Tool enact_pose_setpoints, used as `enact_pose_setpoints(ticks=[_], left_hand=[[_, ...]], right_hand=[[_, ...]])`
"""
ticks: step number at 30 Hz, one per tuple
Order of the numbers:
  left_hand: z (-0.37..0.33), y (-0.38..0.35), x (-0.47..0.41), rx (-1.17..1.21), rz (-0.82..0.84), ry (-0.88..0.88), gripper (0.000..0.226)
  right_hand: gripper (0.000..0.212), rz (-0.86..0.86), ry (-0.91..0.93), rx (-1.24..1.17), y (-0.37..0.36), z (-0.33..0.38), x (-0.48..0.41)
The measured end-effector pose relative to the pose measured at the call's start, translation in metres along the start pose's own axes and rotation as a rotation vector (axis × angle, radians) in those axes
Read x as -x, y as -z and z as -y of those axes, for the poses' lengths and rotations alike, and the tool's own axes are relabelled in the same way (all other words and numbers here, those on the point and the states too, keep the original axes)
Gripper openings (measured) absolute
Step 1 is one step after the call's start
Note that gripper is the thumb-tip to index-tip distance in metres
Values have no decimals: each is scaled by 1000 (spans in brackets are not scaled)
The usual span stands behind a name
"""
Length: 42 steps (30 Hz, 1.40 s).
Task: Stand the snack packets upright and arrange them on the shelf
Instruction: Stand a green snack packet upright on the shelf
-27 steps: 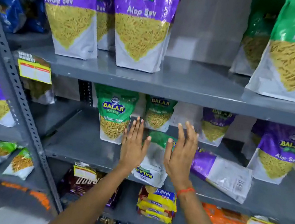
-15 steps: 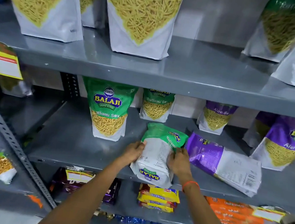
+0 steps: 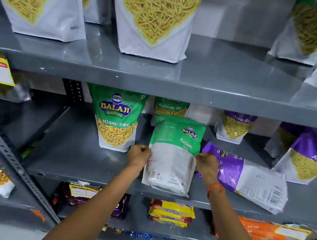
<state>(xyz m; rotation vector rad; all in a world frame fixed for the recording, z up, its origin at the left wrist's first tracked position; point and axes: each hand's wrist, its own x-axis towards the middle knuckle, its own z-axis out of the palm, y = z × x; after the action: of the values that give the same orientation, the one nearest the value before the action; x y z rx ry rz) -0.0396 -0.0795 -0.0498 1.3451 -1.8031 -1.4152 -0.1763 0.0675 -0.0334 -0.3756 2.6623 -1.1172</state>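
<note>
Your left hand (image 3: 139,154) and right hand (image 3: 207,164) pinch the green packet's (image 3: 173,153) side edges, its back facing you, base on the shelf (image 3: 83,161).

Glossy plastic packet (image 3: 172,155); smooth grey metal shelf (image 3: 76,154).

The grey metal middle shelf (image 3: 76,154) at frame centre carries upright green Ratlami Sev packets (image 3: 119,119), a green packet (image 3: 172,155) standing at its front edge, a purple Aloo Sev packet (image 3: 248,177) lying flat at right, and upright purple packets (image 3: 312,158) farther right.
</note>
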Motion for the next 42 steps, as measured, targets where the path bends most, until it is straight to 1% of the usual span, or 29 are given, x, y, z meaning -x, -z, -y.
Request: enact_pose_setpoints(ticks=[2,5,8,11,15,17,19,22,24,26,27,29,31,33,35,37,39,42], left_hand=[[-10,1,0,-7,-36,-76,17],[-24,1,-1,-51,-109,-239,18],[-31,1,-2,-85,-157,-353,18],[-29,-2,-3,-85,-157,-372,17],[-14,-15,16,44,-166,-280,22],[-4,-26,31,59,-87,-327,27],[0,-34,40,47,-14,-345,41],[0,-37,40,64,53,-323,69],[2,-35,36,74,94,-305,80],[4,-35,31,39,121,-297,86],[6,-37,29,4,119,-301,90],[8,-43,27,-98,57,-300,96],[7,-48,28,-148,0,-280,102],[6,-53,30,-151,-3,-273,109],[7,-55,31,-183,6,-272,116],[9,-56,30,-194,8,-270,117],[13,-54,27,-106,41,-256,109],[21,-40,16,105,200,-237,88]], right_hand=[[19,-81,74,-73,2,11,-3],[16,-216,194,-216,6,26,-6],[11,-265,312,-326,6,32,-9],[11,-181,308,-377,1,22,-16],[21,-36,240,-406,-4,5,-30],[25,8,239,-393,-5,1,-38],[29,76,229,-402,-5,1,-43],[42,139,248,-440,-8,-2,-44],[42,152,259,-459,-11,-8,-41],[37,190,285,-471,-15,-13,-37],[37,224,302,-462,-16,-14,-35],[46,291,339,-420,-15,-11,-32],[53,299,354,-399,-13,-9,-32],[45,291,357,-399,-10,-8,-33],[37,334,377,-394,-6,-6,-32],[39,386,384,-420,-3,-4,-28],[31,406,386,-434,1,-4,-27],[27,473,356,-407,6,-7,-29]])
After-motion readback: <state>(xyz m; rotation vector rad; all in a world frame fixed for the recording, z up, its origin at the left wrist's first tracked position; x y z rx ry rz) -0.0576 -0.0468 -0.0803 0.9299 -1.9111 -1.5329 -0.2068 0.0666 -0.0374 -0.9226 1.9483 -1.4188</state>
